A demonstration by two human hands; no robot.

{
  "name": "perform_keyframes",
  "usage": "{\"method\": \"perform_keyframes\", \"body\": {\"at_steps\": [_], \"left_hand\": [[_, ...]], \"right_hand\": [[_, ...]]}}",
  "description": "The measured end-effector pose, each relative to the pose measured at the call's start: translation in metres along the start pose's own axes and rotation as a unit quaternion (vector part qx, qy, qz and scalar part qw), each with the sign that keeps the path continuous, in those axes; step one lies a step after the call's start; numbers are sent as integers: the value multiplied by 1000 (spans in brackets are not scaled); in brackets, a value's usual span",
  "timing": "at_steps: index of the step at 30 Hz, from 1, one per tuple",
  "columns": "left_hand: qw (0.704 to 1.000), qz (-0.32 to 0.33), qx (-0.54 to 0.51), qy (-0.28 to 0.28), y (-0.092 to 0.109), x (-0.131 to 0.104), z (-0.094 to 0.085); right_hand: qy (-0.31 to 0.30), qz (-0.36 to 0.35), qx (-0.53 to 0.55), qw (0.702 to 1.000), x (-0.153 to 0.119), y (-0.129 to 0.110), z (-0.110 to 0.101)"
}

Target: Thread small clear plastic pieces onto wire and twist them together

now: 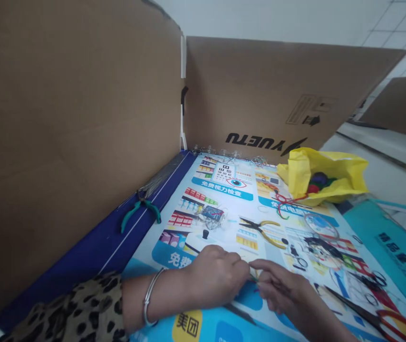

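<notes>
My left hand (220, 276) is closed, its knuckles up, just above the printed sheet on the table. Opposite it, my right hand (282, 286) pinches with thumb and fingers. A thin strand with green and purple bits (254, 280) shows between the fingertips of both hands; most of it is hidden, so its kind is unclear. Beyond the hands lie yellow-handled pliers (263, 231), jaws pointing left. A tangle of fine silvery wire (210, 216) sits to their left. Below my left hand lies a dark slim tool (243, 314), partly covered.
Teal-handled pliers (140, 210) rest at the left by straight wires (158, 179). A yellow bag (331, 178) with coloured balls inside stands back right, near red and green cord (284, 205). Orange-handled scissors (379, 319) lie at right. Cardboard walls (260, 90) rise behind and left.
</notes>
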State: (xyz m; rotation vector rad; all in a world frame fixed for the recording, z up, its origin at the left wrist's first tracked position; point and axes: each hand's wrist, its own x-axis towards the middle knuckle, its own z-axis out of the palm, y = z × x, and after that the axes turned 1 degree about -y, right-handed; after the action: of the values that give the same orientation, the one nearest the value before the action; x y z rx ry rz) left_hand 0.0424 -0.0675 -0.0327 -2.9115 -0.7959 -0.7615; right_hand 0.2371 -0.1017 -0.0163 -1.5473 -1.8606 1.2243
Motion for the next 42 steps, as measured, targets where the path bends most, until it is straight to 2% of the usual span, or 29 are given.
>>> {"method": "perform_keyframes", "body": {"at_steps": [5,9,11,14,16,20,23,25,27,30,33,35,37,42], "left_hand": [[999,39,-17,1,-8,0,-12],[997,25,-62,38,-27,0,-26],[992,-31,-92,83,-44,-1,-33],[960,-195,-117,162,-73,-2,-35],[942,-260,-142,158,-90,-2,-31],[928,-274,-221,126,-108,-2,-21],[916,-274,-266,121,-110,-3,-16],[899,-296,-292,136,-109,-2,-16],[866,-346,-326,153,-106,-1,-17],[797,-427,-397,159,-100,1,-21],[746,-458,-453,166,-94,2,-25],[738,-457,-465,174,-91,2,-26],[740,-448,-469,181,-88,2,-26],[740,-421,-489,191,-83,2,-26]], "right_hand": [[-25,-93,-178,979,16,-17,3],[6,-111,-220,969,36,-23,1],[33,-107,-196,974,45,-26,0],[53,-112,-159,980,58,-30,1],[72,-106,-130,983,64,-29,4],[84,-29,-30,996,75,-17,11],[88,4,67,994,79,-10,16],[101,17,113,988,79,-11,18],[116,27,139,983,79,-13,20],[140,18,137,981,77,-15,19],[145,-57,88,984,76,-10,16],[155,-104,44,981,76,-7,14],[172,-122,8,978,77,-9,14],[176,-91,-57,978,83,-22,26]]}}
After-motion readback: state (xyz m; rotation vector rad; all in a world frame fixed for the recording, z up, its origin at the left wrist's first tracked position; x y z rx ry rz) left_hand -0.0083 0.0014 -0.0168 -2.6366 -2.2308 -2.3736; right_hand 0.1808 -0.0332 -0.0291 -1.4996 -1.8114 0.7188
